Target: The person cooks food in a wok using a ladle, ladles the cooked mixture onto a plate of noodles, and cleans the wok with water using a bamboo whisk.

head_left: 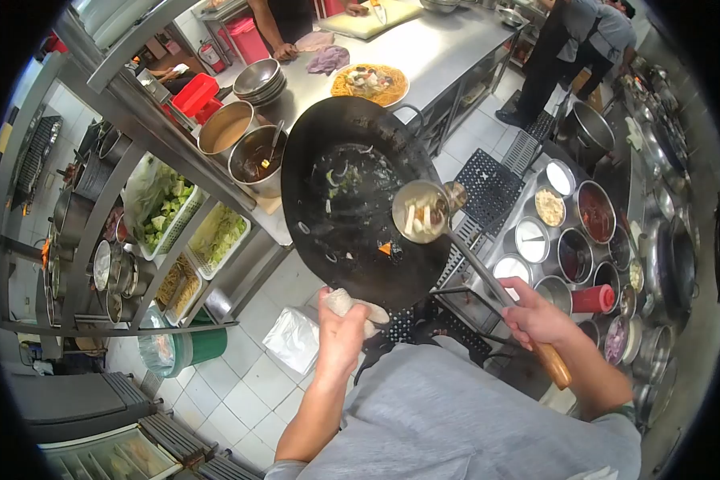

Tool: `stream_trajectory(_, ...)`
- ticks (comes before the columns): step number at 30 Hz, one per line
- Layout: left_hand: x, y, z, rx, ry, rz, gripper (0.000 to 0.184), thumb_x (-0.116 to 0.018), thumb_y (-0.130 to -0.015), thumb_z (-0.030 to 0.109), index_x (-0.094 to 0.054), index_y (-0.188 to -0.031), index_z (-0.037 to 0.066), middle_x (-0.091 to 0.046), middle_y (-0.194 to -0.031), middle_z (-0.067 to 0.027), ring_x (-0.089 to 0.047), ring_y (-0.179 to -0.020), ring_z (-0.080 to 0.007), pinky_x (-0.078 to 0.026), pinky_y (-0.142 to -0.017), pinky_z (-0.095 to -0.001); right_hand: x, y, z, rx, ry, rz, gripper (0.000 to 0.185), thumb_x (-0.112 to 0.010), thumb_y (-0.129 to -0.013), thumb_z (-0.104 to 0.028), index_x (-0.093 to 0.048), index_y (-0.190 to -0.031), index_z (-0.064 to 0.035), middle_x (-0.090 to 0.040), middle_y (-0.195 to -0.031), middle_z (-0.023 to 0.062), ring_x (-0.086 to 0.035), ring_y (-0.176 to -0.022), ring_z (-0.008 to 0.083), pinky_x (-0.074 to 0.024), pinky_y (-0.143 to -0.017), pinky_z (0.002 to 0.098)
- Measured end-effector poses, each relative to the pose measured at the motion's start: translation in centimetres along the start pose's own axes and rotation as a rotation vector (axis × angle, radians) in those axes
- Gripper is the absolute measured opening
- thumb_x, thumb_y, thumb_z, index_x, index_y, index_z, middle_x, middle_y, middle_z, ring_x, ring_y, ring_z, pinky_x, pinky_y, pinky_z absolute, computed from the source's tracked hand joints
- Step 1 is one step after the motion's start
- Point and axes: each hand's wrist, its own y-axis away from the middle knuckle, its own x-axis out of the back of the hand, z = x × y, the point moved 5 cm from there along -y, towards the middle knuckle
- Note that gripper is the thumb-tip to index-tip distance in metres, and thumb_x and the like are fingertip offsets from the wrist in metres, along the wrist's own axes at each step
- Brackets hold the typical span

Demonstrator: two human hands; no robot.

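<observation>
Black and tilted, the wok [340, 240] is held up near the worktop [440, 48], the left hand [342, 330] clamped on its near edge through a cloth [349, 306]. The right hand [538, 316] grips a ladle [478, 266] holding pale pieces [416, 216] over the wok. Noodles [356, 86] lie beyond.

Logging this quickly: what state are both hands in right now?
Left hand: closed, holding a cloth against the wok.
Right hand: closed, holding the ladle by its handle.

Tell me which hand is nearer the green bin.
Left. The left hand, holding a cloth at the wok, is right of the green bin; the right hand, gripping the ladle, is farther right.
</observation>
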Motion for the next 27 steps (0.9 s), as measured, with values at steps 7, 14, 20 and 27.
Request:
stream_trajectory(7,-0.6,-1.6,-1.4,-0.013,-0.086,0.038,0.047,-0.055,-0.079,0.0,-0.039,-0.123,-0.005,-0.061,-0.086,-0.0113,-0.061,-0.069,-0.0166,-0.051,-0.059,-0.0296,-4.3,1.9,-1.4,-0.172,-0.567,-0.388,0.047,-0.045,-0.099,-0.008,-0.034,-0.145,-0.0151,-0.045,-0.076,0.0021,-0.04,-0.045,0.0069,-0.0376,-0.037,0.025)
stream_trajectory(14,2.2,-0.2,-1.3,0.315,0.339,-0.038,0.021,-0.054,-0.084,0.002,-0.061,-0.099,-0.01,-0.068,-0.091,-0.0215,-0.07,-0.081,-0.0288,-0.058,-0.07,-0.0404,-4.9,-0.9,-3.4,-0.001,-0.949,-0.696,0.041,-0.042,-0.103,-0.012,-0.037,-0.143,-0.0172,-0.044,-0.077,0.0012,-0.04,-0.044,0.0038,-0.034,-0.034,0.0214)
stream_trajectory(20,2.4,1.5,-2.9,0.354,0.45,0.037,0.024,-0.055,-0.084,0.003,-0.06,-0.1,-0.014,-0.067,-0.097,-0.0246,-0.069,-0.088,-0.0366,-0.059,-0.08,-0.047,0.4,-9.8,-15.5,0.427,-0.309,-0.242,0.04,-0.054,-0.096,-0.011,-0.04,-0.133,-0.011,-0.046,-0.07,0.0007,-0.042,-0.042,0.0092,-0.0354,-0.034,0.0273)
stream_trajectory(27,2.7,1.4,-4.2,0.37,0.377,0.135,0.025,-0.056,-0.082,0.003,-0.059,-0.104,-0.009,-0.067,-0.1,-0.0213,-0.068,-0.091,-0.0343,-0.057,-0.082,-0.0457,6.3,-25.9,-26.1,0.582,0.167,0.126,0.053,-0.06,-0.086,-0.006,-0.041,-0.135,-0.0018,-0.054,-0.07,0.0038,-0.052,-0.049,0.0127,-0.0432,-0.042,0.031)
